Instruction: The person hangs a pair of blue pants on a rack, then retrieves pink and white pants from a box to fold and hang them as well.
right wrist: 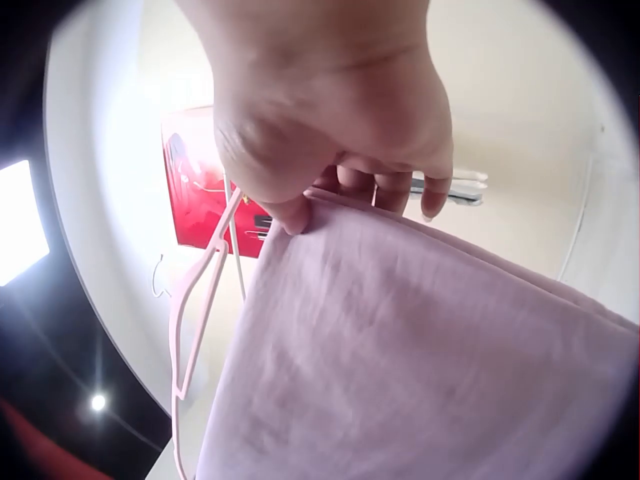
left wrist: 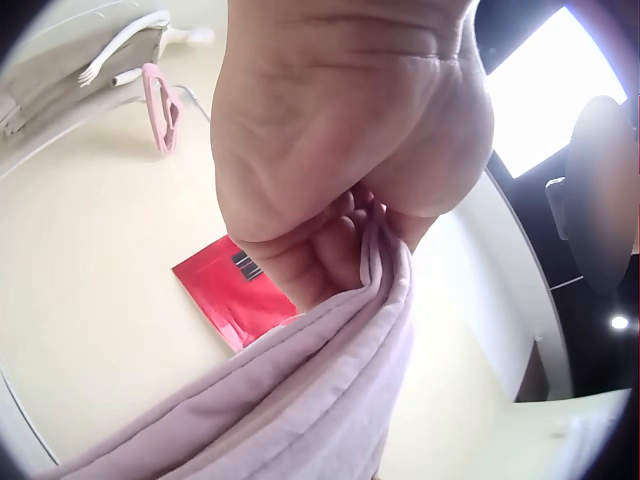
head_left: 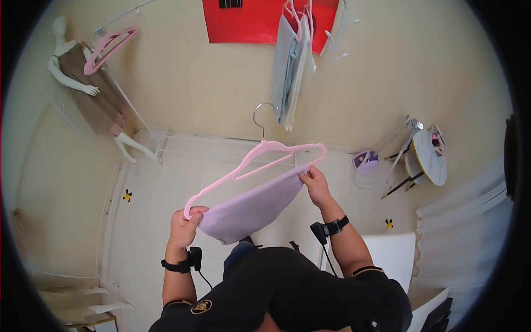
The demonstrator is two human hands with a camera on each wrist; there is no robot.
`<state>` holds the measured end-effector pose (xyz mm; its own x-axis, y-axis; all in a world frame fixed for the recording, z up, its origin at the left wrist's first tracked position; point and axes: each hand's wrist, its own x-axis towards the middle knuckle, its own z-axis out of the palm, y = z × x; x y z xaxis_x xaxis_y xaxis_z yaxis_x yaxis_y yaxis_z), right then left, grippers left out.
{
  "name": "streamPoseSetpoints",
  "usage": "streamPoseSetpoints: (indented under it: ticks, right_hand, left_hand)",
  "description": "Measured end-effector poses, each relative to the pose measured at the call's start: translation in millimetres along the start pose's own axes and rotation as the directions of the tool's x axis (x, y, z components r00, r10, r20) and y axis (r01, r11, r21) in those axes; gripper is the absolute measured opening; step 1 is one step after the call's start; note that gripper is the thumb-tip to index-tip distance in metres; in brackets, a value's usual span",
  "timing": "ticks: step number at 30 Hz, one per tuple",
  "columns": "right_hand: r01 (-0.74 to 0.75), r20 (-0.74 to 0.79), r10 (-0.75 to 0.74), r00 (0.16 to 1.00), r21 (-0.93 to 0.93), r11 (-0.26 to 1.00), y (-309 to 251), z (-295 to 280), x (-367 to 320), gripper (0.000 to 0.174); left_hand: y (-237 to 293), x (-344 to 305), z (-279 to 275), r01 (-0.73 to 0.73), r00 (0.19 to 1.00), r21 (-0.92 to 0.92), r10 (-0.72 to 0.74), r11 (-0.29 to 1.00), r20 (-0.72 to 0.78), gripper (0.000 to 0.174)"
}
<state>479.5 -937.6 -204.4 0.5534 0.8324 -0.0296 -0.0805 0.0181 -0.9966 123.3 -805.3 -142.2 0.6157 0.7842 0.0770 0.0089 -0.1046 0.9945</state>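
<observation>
A folded lavender cloth [head_left: 251, 213] is stretched between my two hands in front of my body. My left hand [head_left: 184, 227] pinches its left corner, right at the left end of a pink hanger [head_left: 272, 145] with a metal hook. In the left wrist view the gathered folds of the cloth [left wrist: 350, 345] run out from between thumb and fingers. My right hand [head_left: 318, 189] pinches the upper right corner, thumb in front and fingers behind. The hanger's right end curls down beside that hand, and its lower side disappears at the cloth's top edge.
Light blue and white garments [head_left: 290, 72] hang on the wall ahead by a red poster [head_left: 243, 25]. At left stand a dressed mannequin [head_left: 91, 88] and a rail with pink hangers [head_left: 110, 50]. A small round table [head_left: 430, 157] and a purple appliance [head_left: 365, 161] are at right.
</observation>
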Motion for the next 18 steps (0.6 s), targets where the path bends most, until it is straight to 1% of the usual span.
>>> streamPoseSetpoints:
  ticks: [1,2,4,5,6,8,9,10,11,12,13,14,15,16,18]
  right_hand:
    - [0.023,-0.052,-0.023,0.998,0.003,1.000,-7,14,15,0.015]
    - [0.054,-0.048,-0.054,0.997,-0.006,0.999,-8,25,34,0.015]
    - [0.135,-0.187,-0.131,0.974,0.012,0.991,-7,45,72,0.016]
    - [0.187,-0.312,-0.176,0.934,0.004,0.982,-8,55,87,0.024]
    - [0.195,-0.309,-0.186,0.933,-0.001,0.981,-15,68,99,0.024]
    - [0.201,-0.397,-0.310,0.864,-0.291,0.935,-32,90,118,0.031]
    - [0.207,-0.311,-0.292,0.904,-0.278,0.938,-29,96,133,0.032]
    - [0.212,-0.312,-0.297,0.903,-0.278,0.937,-39,105,140,0.032]
    - [0.175,-0.220,-0.173,0.960,-0.014,0.985,-53,115,148,0.035]
    - [0.095,-0.089,-0.075,0.993,0.249,0.964,-64,122,159,0.039]
    - [0.104,-0.086,-0.084,0.993,0.256,0.961,-68,128,174,0.039]
    - [0.137,-0.030,-0.134,0.991,0.309,0.941,-70,131,186,0.045]
    - [0.166,0.024,-0.187,0.982,0.361,0.918,-73,134,200,0.051]
    - [0.170,0.028,-0.194,0.981,0.367,0.915,-79,134,216,0.051]
    - [0.262,0.120,-0.378,0.918,0.530,0.806,-90,133,246,0.054]
  left_hand:
    - [4,11,-9,0.014,1.000,0.041,-0.014,0.999,-0.002,0.018]
    - [6,23,-17,-0.017,1.000,0.033,0.017,0.999,-0.006,0.018]
    - [8,48,-29,-0.067,0.998,0.056,0.067,0.996,-0.008,0.017]
    - [8,58,-30,-0.090,0.995,0.041,0.091,0.995,-0.027,0.017]
    - [12,69,-31,-0.099,0.995,0.037,0.100,0.994,-0.030,0.017]
    - [24,91,-28,-0.078,0.993,-0.001,0.078,0.997,-0.093,0.018]
    - [30,102,-27,-0.083,0.992,0.000,0.083,0.997,-0.092,0.018]
    - [36,112,-23,-0.110,0.991,0.030,0.112,0.993,-0.076,0.018]
    - [41,122,-19,-0.137,0.988,0.061,0.140,0.989,-0.061,0.018]
    - [47,133,-14,-0.142,0.987,0.066,0.146,0.988,-0.062,0.018]
    - [51,144,-10,-0.211,0.974,0.143,0.221,0.967,-0.055,0.018]
    - [57,154,-6,-0.272,0.957,0.219,0.288,0.937,-0.043,0.019]
    - [66,165,-2,-0.297,0.948,0.261,0.316,0.918,-0.032,0.019]
    - [75,178,4,-0.301,0.946,0.268,0.322,0.915,-0.034,0.019]
    - [91,203,20,-0.415,0.893,0.364,0.449,0.834,-0.012,0.018]
